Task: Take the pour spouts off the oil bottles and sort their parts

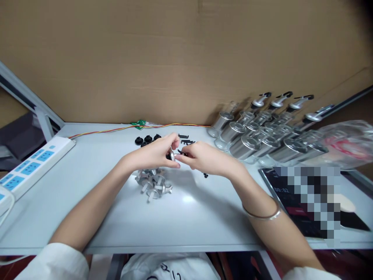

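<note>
Over the middle of the table, my left hand (154, 154) is closed around a bottle pourer (172, 155), a silver spout piece with a black base, its tip turned to the right. My right hand (205, 158) meets it there, its fingers pinching a small black flap cap (182, 153) at the spout's tip. Whether the cap is attached cannot be made out. Below my left hand lies a heap of silver pourer spouts (153, 186). Black ribbed stoppers (148, 139) stand behind it, partly hidden. Several thin black caps (185, 140) lie behind my hands.
Glass bottles with steel sleeves (247, 147) crowd the back right, several with pourers fitted. Beside them are a plastic bag (349, 142) and a tablet (287, 206). A power strip (35, 167) lies left; a red-yellow wire (116, 130) runs along the cardboard wall (131, 62). Tiny black parts (205, 175) lie near my right wrist.
</note>
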Demonstrator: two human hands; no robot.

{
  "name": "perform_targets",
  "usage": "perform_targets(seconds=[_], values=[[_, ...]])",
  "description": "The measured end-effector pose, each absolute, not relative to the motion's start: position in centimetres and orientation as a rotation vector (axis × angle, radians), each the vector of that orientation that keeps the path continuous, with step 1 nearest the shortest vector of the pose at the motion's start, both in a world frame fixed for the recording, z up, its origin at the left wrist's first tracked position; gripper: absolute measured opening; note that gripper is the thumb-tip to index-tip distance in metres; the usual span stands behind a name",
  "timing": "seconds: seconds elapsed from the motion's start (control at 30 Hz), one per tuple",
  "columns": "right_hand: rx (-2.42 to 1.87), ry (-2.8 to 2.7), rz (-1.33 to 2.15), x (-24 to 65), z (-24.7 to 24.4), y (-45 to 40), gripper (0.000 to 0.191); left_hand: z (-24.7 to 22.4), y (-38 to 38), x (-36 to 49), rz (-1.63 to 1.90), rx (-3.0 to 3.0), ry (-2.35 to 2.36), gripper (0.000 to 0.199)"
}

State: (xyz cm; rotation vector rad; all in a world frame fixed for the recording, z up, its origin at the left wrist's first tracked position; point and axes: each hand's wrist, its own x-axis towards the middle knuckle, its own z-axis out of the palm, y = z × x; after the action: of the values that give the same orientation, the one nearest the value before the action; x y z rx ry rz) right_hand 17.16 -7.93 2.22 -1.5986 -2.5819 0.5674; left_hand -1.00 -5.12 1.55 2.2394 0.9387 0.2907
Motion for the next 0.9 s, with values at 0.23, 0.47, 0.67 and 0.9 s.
perform_targets(seconds=[0.23,0.47,0.67,0.9], values=[[-1.112,-2.579,0.719,18.0,1.4,-8.0,0.017,1.8,-5.0,-1.3,-0.019,2.131,0.864,0.047],[-1.128,-2.471,0.413,17.6,0.7,-8.1,0.020,1.2,-5.1,-0.9,0.018,2.075,0.911,0.020],[-1.180,-2.191,0.116,17.2,-2.2,-8.7,0.030,-1.5,-7.8,-0.3,0.575,1.928,1.032,0.021],[-1.074,-2.001,-0.044,17.1,-5.7,-9.8,0.029,-3.7,-9.6,-0.3,0.576,2.112,1.224,0.017]])
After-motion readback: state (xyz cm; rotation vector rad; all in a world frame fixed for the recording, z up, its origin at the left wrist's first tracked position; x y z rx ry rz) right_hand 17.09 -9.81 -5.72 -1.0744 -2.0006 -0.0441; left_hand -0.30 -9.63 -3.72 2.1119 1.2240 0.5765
